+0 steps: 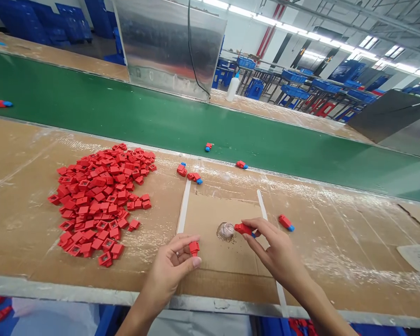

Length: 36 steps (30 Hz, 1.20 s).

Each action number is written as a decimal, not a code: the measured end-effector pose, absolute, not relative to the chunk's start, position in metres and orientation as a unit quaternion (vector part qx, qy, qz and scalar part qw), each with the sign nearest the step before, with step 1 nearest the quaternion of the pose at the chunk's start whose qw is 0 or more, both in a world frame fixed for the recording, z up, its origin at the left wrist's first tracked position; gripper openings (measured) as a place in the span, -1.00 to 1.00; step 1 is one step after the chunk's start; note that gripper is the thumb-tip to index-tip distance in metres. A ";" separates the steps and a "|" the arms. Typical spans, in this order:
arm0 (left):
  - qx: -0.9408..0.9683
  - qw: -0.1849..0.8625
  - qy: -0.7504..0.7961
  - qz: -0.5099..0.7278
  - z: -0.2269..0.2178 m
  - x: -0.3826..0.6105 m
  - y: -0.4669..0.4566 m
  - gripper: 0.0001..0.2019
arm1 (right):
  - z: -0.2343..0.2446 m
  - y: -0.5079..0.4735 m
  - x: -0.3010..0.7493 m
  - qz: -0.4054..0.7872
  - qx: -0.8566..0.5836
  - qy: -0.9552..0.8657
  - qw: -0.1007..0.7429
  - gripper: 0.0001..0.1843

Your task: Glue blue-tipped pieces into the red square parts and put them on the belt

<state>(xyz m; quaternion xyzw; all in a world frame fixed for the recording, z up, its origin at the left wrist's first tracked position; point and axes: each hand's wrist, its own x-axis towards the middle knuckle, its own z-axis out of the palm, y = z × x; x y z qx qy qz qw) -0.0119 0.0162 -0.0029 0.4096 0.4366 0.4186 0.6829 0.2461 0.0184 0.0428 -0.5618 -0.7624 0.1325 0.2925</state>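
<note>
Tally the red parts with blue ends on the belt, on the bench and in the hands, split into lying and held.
Red-and-blue parts lying on the green conveyor belt or cardboard-covered bench: 6
Red-and-blue part held in the right hand: 1
Total: 7

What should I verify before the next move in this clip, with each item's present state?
1. Left hand pinches red piece: ok.
2. Right hand grips red part: ok.
3. Blue cap seated on that part: cannot tell, fingers cover it.
4. Cardboard free of debris: not ok, specks lie around the glass cup.
5. Red pile apart from both hands: ok.
</note>
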 end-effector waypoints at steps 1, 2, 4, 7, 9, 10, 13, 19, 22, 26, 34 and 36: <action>0.406 0.686 0.431 0.424 -0.004 -0.012 0.015 -0.65 | 0.042 0.019 0.246 0.130 -0.563 -0.764 0.288 -0.80; 0.405 0.687 0.426 0.427 -0.005 -0.011 0.014 -0.65 | 0.042 0.019 0.246 0.129 -0.565 -0.764 0.283 -0.80; 0.409 0.689 0.416 0.429 -0.007 -0.010 0.012 -0.65 | 0.040 0.019 0.245 0.129 -0.568 -0.765 0.274 -0.80; 0.403 0.705 0.410 0.415 -0.009 -0.009 0.010 -0.64 | 0.039 0.019 0.245 0.130 -0.566 -0.769 0.269 -0.82; 0.388 0.720 0.408 0.406 -0.009 -0.010 0.009 -0.64 | 0.039 0.019 0.244 0.126 -0.560 -0.774 0.267 -0.83; 0.381 0.726 0.406 0.403 -0.008 -0.010 0.009 -0.65 | 0.039 0.019 0.244 0.123 -0.557 -0.777 0.267 -0.83; 0.371 0.736 0.401 0.401 -0.004 -0.010 0.010 -0.68 | 0.041 0.019 0.244 0.114 -0.549 -0.787 0.258 -0.82; 0.354 0.743 0.405 0.397 -0.006 -0.009 0.009 -0.63 | 0.047 0.022 0.241 0.081 -0.545 -0.797 0.249 -0.81; 0.336 0.751 0.393 0.411 -0.011 -0.008 0.006 -0.64 | 0.050 0.024 0.240 0.055 -0.539 -0.804 0.244 -0.81; 0.301 0.759 0.388 0.428 -0.013 -0.006 0.003 -0.64 | 0.049 0.024 0.241 0.048 -0.536 -0.814 0.221 -0.80; 0.262 0.782 0.345 0.449 -0.009 -0.007 0.002 -0.67 | 0.047 0.020 0.241 0.066 -0.540 -0.808 0.226 -0.81; 0.260 0.783 0.343 0.449 -0.010 -0.007 0.001 -0.67 | 0.047 0.022 0.242 0.058 -0.546 -0.801 0.238 -0.80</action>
